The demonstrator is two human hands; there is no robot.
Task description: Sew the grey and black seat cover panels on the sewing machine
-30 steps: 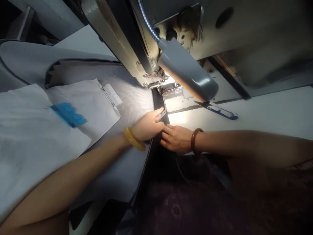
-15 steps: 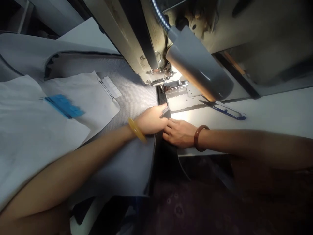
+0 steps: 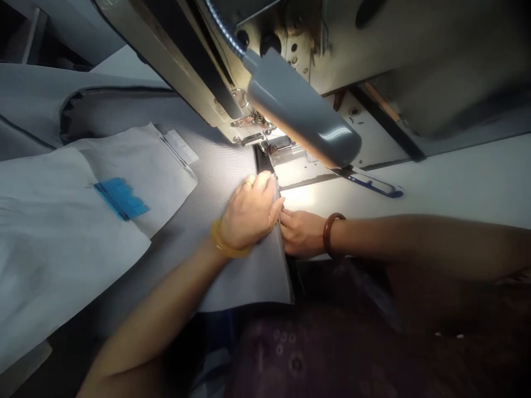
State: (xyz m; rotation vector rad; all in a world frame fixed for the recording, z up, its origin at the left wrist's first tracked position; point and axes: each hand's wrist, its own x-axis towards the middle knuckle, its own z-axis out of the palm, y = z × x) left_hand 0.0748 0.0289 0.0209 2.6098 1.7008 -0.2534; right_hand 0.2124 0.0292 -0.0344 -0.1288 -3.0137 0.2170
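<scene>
My left hand (image 3: pixel 250 213), with a yellow bangle and a ring, lies on the grey fabric (image 3: pixel 224 177) just short of the sewing machine's presser foot (image 3: pixel 259 145), its fingers curled over the fabric's dark-trimmed right edge (image 3: pixel 265 165). My right hand (image 3: pixel 299 233), with a brown bangle on the wrist, rests beside it on the table and pinches the same edge from the right; its fingertips are hidden behind my left hand. A grey lamp head (image 3: pixel 298 121) lights the needle area.
White sheets (image 3: pixel 62 221) with a blue piece (image 3: pixel 121 199) on them lie over the fabric at the left. Blue-handled thread snips (image 3: pixel 373 185) lie on the white table (image 3: pixel 456 182) right of the needle plate. The sewing machine body (image 3: pixel 373 50) fills the top.
The fabric's lower edge has shifted right and its seam edge now runs straight to the foot. My left hand has turned palm-down over the edge; my right hand stays close beside it.
</scene>
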